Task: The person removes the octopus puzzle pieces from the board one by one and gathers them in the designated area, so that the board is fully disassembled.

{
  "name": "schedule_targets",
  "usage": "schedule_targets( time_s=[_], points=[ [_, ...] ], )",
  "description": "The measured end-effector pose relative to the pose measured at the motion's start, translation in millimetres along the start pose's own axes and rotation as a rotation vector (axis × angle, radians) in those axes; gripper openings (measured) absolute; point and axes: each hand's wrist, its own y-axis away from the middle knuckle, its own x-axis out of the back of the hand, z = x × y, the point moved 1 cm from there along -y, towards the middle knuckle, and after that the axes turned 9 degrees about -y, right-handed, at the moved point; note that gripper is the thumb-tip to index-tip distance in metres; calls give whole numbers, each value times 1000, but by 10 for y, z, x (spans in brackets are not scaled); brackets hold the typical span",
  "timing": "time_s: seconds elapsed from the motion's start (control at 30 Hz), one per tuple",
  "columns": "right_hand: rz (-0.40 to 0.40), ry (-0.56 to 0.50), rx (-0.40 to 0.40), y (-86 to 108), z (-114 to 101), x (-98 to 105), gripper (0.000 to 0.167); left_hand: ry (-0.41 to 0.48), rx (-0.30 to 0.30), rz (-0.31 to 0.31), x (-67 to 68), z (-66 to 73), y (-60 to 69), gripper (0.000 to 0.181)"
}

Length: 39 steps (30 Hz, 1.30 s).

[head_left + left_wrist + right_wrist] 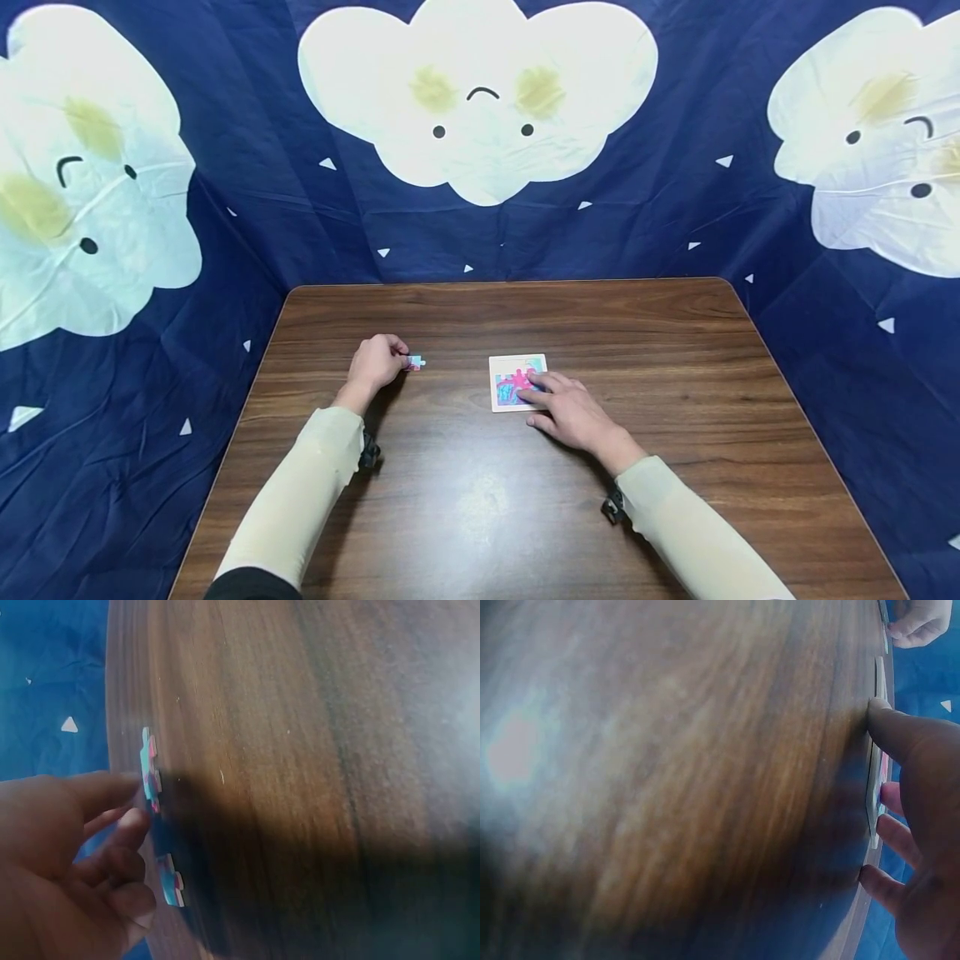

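Observation:
My left hand (377,362), at the left of the table, has its thumb and forefinger at the left end of a small blue-and-pink jigsaw piece (417,362), seemingly in a light pinch. The left wrist view shows that jigsaw piece (148,769) edge-on, with a second jigsaw piece (170,881) lying beneath the curled fingers. A white-framed puzzle tray (492,392) lies near the middle, partly filled with pink and blue pieces. My right hand (573,412) rests fingers outstretched on its right side, covering part of it. In the right wrist view the thumb (889,724) touches the tray's near edge.
A brown wood-grain table (465,467) spreads beneath both hands, with a bright reflection toward its near side. Dark blue cloth (525,233) with white clouds hangs behind and at both sides. A small black camera sits at each wrist.

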Motion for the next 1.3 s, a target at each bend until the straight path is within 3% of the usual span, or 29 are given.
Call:
schedule_targets(
  time_s=[0.33,0.53,0.7,1.03,1.3],
  points=[
    [-8,0,-8,28,8,18,49,-38,-12,-23,-16,78,1,15],
    [8,-2,2,39,1,64,49,-6,-19,2,28,235,-6,13],
    [9,15,13,34,8,84,48,11,-87,18,-16,464,-22,11],
    [-6,36,20,12,-1,56,47,39,-218,12,-275,1082,-86,8],
    [-7,61,45,8,-22,-9,46,-7,-373,-104,-496,1569,-70,12]
  ],
)
